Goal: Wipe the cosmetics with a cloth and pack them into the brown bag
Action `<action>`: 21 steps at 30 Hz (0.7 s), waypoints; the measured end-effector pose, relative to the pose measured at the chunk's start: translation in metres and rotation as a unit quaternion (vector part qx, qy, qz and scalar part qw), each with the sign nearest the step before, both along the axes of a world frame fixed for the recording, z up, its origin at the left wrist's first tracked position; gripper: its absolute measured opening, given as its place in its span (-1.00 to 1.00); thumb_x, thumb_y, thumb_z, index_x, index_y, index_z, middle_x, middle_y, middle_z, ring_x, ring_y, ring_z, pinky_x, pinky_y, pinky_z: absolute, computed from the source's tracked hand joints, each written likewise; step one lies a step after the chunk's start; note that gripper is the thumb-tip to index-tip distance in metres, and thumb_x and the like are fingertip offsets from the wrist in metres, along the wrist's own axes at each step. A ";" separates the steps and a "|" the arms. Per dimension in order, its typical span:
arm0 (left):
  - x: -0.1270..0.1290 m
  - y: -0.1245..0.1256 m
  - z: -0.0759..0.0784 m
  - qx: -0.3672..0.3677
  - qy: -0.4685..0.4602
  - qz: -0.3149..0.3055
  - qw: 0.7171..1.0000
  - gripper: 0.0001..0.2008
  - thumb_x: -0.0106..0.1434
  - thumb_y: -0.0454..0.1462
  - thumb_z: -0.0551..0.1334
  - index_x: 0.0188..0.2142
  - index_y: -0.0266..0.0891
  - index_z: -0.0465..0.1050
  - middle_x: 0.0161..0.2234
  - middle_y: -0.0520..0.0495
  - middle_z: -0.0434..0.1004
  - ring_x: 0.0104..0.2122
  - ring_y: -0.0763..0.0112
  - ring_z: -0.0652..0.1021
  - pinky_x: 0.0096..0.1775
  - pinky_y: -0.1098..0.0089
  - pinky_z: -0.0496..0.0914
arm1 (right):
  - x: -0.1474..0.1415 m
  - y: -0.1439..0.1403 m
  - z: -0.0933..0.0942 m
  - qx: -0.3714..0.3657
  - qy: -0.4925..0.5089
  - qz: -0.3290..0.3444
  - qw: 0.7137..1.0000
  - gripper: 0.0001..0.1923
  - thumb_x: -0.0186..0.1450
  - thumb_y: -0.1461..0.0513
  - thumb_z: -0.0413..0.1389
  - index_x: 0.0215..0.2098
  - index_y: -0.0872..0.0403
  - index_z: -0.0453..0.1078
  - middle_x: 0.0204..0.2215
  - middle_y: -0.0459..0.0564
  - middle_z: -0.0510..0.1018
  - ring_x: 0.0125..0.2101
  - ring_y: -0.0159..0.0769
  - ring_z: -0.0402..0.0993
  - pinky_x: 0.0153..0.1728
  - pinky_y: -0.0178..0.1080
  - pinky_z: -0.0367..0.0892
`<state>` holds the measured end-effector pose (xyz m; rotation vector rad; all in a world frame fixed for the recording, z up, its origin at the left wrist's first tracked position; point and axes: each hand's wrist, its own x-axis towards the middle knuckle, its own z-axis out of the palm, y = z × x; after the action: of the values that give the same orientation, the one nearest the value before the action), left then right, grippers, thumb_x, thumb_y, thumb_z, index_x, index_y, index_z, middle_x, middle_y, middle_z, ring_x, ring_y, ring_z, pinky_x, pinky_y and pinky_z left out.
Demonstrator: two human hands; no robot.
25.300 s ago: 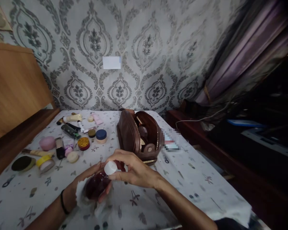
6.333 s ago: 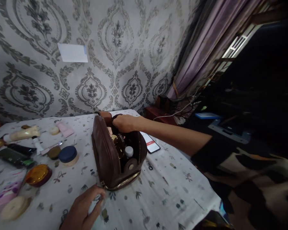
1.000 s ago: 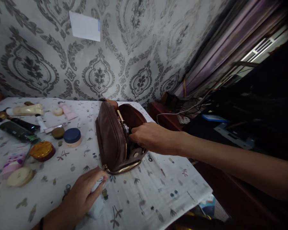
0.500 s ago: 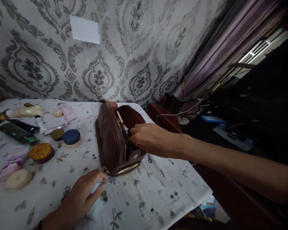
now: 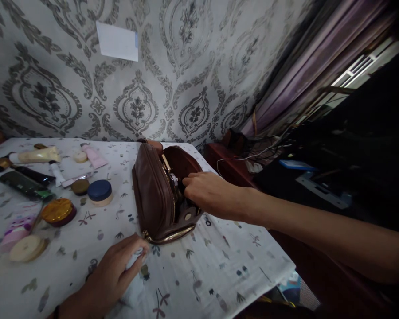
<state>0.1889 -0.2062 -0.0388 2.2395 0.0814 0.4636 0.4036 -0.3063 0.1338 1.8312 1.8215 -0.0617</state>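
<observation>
A brown leather bag (image 5: 154,195) stands unzipped on the table, with its gold zipper hanging open along the front. Reaching in from the right, my right hand (image 5: 204,192) is at the bag's opening with curled fingers. Its fingertips are hidden inside, so what they grip cannot be made out. Small items with a gold-coloured edge show in the bag beside it. My left hand (image 5: 116,263) rests on the table near the bag's front corner. Its fingers are closed around a bunched white cloth (image 5: 134,258), which partly blends with the tablecloth.
Cosmetics lie on the left of the patterned tablecloth (image 5: 193,266): a blue-lidded jar (image 5: 99,191), an amber-lidded jar (image 5: 59,212), a cream round container (image 5: 27,248), a dark green tube (image 5: 25,186) and several other tubes. A white cable (image 5: 232,159) runs beyond the table's right edge.
My right hand has shifted very slightly to the right at the bag's opening. My left hand and the bag stay where they were.
</observation>
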 end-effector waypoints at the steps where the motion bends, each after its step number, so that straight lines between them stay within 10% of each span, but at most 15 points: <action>1: 0.000 0.000 0.000 0.001 0.002 0.001 1.000 -0.89 0.35 -0.32 0.07 -0.29 -0.14 0.34 -0.40 0.05 0.52 -0.40 0.45 0.55 -0.33 0.50 0.40 | 0.000 0.000 -0.001 0.000 -0.003 0.002 1.000 -0.79 0.29 0.44 0.03 -0.31 0.21 0.52 -0.24 0.20 0.60 -0.18 -0.08 0.54 -0.24 -0.19 0.36; 21: -0.001 0.000 0.005 -0.017 0.048 0.008 0.999 -0.87 0.35 -0.31 0.04 -0.28 -0.15 0.34 -0.35 0.02 0.52 -0.33 0.39 0.54 -0.24 0.43 0.40 | 0.006 -0.007 -0.003 0.052 0.053 0.065 0.995 -0.79 0.30 0.42 0.04 -0.42 0.16 0.47 -0.35 0.10 0.52 -0.30 -0.22 0.38 -0.23 -0.21 0.21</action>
<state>0.1878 -0.2066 -0.0340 2.2293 0.1568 0.3609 0.4095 -0.3136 0.1307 1.8050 2.0480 -0.0149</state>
